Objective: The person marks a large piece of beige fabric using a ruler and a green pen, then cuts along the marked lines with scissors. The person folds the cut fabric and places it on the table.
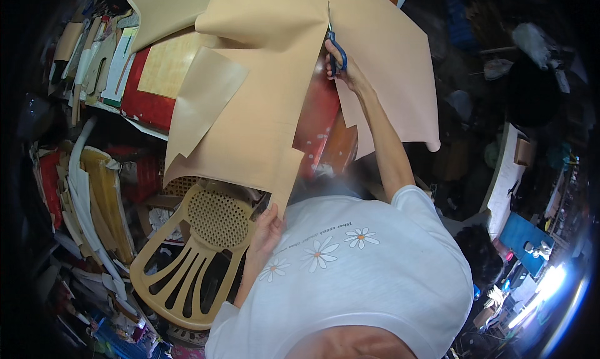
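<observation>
A large tan sheet (269, 90), smooth like leather or vinyl, lies draped over a red table (315, 118). My right hand (345, 68) is closed round the blue handles of a pair of scissors (336, 49), whose blades point away from me at the far end of a long cut. To the right of the cut, another part of the sheet (394, 78) hangs over the table's side. My left hand (269, 224) pinches the near corner of the strip left of the cut. A loose offcut (209, 99) with a duller face rests on the sheet.
A tan plastic chair (187, 265) with a perforated seat stands at the near left. Rolled and stacked material (94, 65) crowds the far left, with more sheets (94, 203) below. At right are a blue board (525, 240) and a bright lamp (540, 296).
</observation>
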### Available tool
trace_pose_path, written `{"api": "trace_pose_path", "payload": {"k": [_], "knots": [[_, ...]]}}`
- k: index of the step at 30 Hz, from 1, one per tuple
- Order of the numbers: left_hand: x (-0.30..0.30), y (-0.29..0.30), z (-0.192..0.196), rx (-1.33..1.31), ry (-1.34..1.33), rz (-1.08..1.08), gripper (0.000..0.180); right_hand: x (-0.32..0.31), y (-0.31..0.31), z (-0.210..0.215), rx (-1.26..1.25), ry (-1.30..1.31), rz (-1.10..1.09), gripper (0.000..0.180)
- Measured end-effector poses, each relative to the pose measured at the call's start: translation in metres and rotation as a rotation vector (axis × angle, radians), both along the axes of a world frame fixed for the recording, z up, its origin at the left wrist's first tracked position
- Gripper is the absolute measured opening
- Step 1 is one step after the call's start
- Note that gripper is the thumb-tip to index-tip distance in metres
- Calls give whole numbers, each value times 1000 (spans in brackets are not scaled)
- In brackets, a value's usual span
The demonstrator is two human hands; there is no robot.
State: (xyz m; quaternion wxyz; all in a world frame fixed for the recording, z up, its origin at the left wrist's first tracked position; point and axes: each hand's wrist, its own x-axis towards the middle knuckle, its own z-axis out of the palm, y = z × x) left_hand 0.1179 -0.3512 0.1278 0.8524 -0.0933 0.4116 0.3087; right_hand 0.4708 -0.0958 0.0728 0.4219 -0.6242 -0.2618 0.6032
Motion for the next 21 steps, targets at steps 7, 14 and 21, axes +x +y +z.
{"api": "trace_pose_path", "payload": {"k": [7, 14, 21], "knots": [[3, -17, 5, -6, 12, -11, 18, 12, -5, -3, 13, 18, 42, 52], [0, -41, 9, -40, 118, 8, 20, 8, -23, 4, 109, 41, 53, 45], [-60, -95, -3, 68, 180, -194, 21, 17, -78, 17, 121, -109, 254, 44]]}}
